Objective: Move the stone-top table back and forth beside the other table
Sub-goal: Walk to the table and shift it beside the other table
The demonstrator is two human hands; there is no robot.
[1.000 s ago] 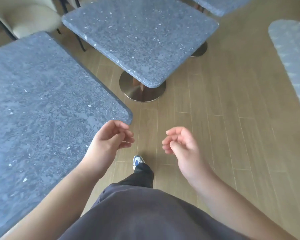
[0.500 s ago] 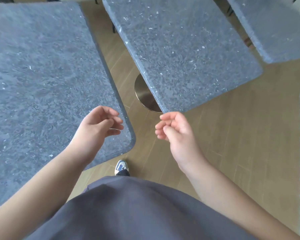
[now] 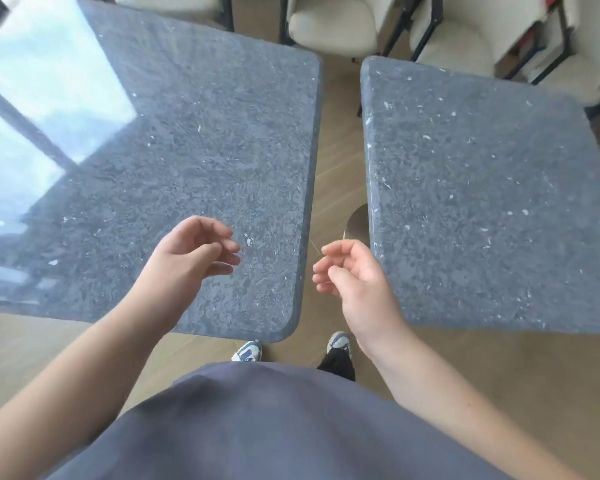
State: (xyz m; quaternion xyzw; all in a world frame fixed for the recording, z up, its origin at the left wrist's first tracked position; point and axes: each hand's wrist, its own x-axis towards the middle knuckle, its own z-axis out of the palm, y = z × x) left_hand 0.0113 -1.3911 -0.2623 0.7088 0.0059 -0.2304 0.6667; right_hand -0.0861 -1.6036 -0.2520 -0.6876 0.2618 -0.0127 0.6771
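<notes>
Between stone-top table (image 3: 482, 209) and other table (image 3: 187, 161), floor (image 3: 336, 161) shows.

View swung: both tables (image 3: 187, 150) now side by side ahead (chairs (image 3: 333, 22) visible), both feet showing

Both tables (image 3: 194, 140) (image 3: 482, 188) dk grey stone w/ white flecks; floor (image 3: 336, 161) tan wood-grain; chairs (image 3: 329, 26) cream.

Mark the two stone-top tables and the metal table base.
left table (image 3: 194, 143), head view, middle of its top
right table (image 3: 482, 202), head view, middle of its top
metal base (image 3: 358, 225), head view, visible edge between the tables
</notes>
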